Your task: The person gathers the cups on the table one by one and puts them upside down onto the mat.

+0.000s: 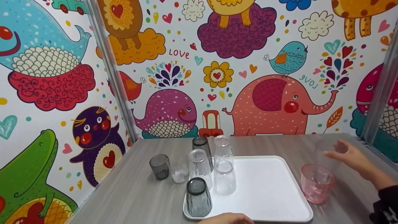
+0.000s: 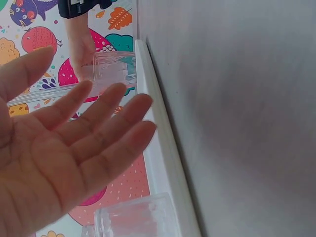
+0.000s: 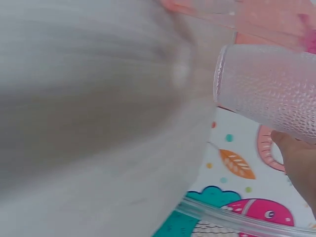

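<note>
At the far right of the head view, my right hand point(image 1: 357, 160) holds a clear, pebble-textured glass point(image 3: 269, 89), its thumb and fingers curled around the side. A pink-tinted tumbler point(image 1: 318, 185) stands just in front of that glass, right of the white tray point(image 1: 264, 202). My left hand point(image 2: 64, 153) holds nothing, palm showing and fingers spread loosely, at the tray's near edge. On the tray's left part, a smoky grey glass point(image 1: 199, 200) stands upside down nearest me. Clear inverted glasses point(image 1: 225, 182) stand behind it.
A smoky tumbler point(image 1: 160, 169) and a small clear glass point(image 1: 179, 173) stand on the wooden-looking table point(image 1: 124, 193), left of the tray. Another dark glass point(image 1: 201, 143) stands behind the clear ones. Cartoon-printed walls point(image 1: 217, 71) enclose the table's back and sides.
</note>
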`<state>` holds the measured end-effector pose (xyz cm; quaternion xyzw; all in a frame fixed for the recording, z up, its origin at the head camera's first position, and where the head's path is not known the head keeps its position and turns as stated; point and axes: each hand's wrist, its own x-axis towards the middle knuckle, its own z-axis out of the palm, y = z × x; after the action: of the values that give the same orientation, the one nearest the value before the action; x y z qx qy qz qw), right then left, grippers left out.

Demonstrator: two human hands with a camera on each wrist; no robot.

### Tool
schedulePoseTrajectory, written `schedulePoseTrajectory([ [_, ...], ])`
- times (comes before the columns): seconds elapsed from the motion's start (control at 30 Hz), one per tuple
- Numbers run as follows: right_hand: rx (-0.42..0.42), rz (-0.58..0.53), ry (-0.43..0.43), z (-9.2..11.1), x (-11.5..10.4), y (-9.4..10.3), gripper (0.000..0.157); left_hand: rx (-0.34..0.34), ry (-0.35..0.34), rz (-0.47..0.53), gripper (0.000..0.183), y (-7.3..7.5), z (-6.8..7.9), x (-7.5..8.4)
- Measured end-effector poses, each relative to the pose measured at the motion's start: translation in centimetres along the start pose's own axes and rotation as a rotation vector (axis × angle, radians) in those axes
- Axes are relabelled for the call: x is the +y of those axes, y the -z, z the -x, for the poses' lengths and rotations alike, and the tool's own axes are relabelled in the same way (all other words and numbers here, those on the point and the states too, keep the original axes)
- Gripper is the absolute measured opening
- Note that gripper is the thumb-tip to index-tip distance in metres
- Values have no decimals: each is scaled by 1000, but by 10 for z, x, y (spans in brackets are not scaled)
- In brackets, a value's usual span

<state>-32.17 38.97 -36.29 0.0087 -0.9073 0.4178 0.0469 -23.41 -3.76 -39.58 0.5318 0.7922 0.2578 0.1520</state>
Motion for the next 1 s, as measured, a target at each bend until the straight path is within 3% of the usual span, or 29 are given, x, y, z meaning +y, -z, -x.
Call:
schedulePoseTrajectory([
  [0.3,11,11,138,-5,-58,7,90,-18,6,-34,30,-3,-1,-5],
  [0.57,23,5,284,-2,-103,-9,85,-4,-8,-10,30,-2,-1,-6],
  [0.7,21,-70,321,4,-118,-23,81,0,61,141,30,-3,-2,-4],
  [0.87,10,-223,308,15,-128,-45,75,47,206,422,32,-2,-2,1],
  [1.0,9,-367,275,24,-133,-65,74,149,273,453,35,-1,-4,5],
])
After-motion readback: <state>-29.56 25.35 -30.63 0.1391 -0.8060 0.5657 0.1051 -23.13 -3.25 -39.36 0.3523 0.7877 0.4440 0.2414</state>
